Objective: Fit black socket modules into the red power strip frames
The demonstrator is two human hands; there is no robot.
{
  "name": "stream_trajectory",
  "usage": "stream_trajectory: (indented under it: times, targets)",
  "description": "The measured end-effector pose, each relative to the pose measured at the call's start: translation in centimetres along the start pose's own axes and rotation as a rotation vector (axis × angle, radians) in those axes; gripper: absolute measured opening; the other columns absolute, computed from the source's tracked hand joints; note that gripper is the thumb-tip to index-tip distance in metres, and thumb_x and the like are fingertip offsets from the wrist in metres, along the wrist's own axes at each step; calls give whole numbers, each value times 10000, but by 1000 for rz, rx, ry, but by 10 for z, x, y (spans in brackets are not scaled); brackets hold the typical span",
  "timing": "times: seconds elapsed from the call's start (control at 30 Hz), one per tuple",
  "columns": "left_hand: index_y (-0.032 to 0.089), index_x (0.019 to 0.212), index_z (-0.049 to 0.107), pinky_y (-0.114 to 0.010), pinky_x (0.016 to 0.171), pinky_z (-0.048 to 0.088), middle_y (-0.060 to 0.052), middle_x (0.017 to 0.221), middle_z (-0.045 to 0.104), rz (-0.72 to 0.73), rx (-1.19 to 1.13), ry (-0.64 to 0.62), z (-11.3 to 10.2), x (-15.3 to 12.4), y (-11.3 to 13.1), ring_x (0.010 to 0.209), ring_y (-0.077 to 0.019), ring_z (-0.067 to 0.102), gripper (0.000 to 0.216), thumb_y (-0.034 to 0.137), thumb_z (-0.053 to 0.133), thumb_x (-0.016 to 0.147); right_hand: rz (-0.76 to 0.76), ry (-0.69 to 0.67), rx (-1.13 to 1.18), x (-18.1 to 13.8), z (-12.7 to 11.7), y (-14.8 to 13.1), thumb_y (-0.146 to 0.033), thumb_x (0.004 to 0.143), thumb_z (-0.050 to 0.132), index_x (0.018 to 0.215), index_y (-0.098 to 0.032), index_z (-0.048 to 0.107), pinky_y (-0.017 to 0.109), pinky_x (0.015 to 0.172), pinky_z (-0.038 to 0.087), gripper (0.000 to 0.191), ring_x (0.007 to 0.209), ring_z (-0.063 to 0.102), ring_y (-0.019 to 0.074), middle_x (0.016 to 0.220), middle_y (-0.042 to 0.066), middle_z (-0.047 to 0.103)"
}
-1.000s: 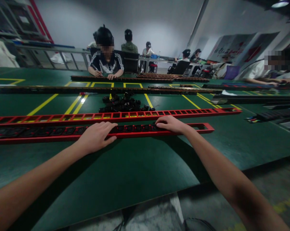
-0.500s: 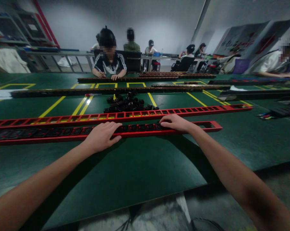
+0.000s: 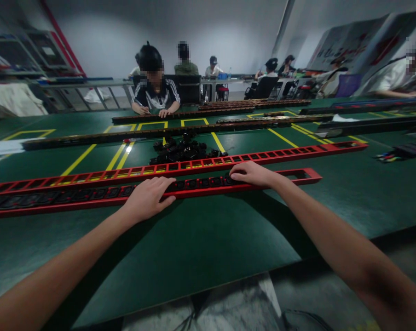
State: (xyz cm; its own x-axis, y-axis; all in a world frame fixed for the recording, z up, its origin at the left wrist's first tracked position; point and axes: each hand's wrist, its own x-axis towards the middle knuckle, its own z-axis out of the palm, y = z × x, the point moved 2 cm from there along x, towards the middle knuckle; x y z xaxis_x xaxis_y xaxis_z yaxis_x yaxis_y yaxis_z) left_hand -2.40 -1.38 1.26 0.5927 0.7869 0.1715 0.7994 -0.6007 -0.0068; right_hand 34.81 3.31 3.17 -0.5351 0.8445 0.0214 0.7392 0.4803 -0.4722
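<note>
A long red rail (image 3: pixel 208 191) lies across the green table, with a row of black socket modules (image 3: pixel 193 184) set in its slots. My left hand (image 3: pixel 151 196) spans this rail, fingers over its top toward the far edge and thumb along the near side. Farther right, my right hand (image 3: pixel 252 174) has its fingers curled down at the last visible module, thumb near the forefinger. Its fingertips touch the module; the hand partly hides it. Right of that hand, the rail's end shows an open slot.
Just behind lies a second red rail (image 3: pixel 349 146) with open slots. A heap of black modules (image 3: pixel 183 151) sits beyond it. Dark long rails (image 3: pixel 125 136) lie farther back. Cables (image 3: pixel 387 156) are at right. A co-worker (image 3: pixel 156 94) sits opposite; others sit behind.
The camera view has tilted slightly. Both hands keep nearly the same places on the near red rail, and nothing has visibly been taken up or let go.
</note>
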Motion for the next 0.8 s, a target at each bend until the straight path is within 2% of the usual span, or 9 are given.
stream_trajectory:
  times: [0.23, 0.47, 0.6, 0.8]
  targets:
    - [125, 1476, 541, -474, 990, 522, -181, 1386, 663, -7, 9, -9, -1, 0, 0, 1190, -330, 651, 590, 495, 454, 1025, -38, 22, -91, 3, 8, -12, -441, 1008, 575, 1070, -178, 787, 366, 836, 502, 343, 932, 683, 254, 1079, 115, 764]
    - [106, 1457, 559, -482, 998, 518, -185, 1359, 673, -2, 23, 1, 0, 0, 1, 1175, -337, 657, 583, 484, 466, 1023, -41, 68, -153, 7, 19, -28, -349, 1025, 529, 990, -188, 763, 331, 781, 459, 286, 883, 645, 224, 1001, 95, 740]
    - [113, 1452, 566, -469, 968, 526, -184, 1338, 680, -2, 37, 9, 0, 1, 1, 1148, -334, 667, 575, 479, 477, 1018, -29, 63, -148, 5, 19, -33, -403, 1042, 512, 974, -168, 748, 327, 756, 449, 340, 852, 634, 216, 977, 103, 731]
    - [117, 1459, 560, -469, 975, 523, -177, 1344, 679, -6, 28, 5, 0, 1, 1, 1160, -332, 663, 571, 472, 479, 1019, -15, 69, -118, 6, 18, -34, -421, 1020, 558, 979, -176, 764, 341, 797, 462, 323, 877, 651, 223, 981, 108, 739]
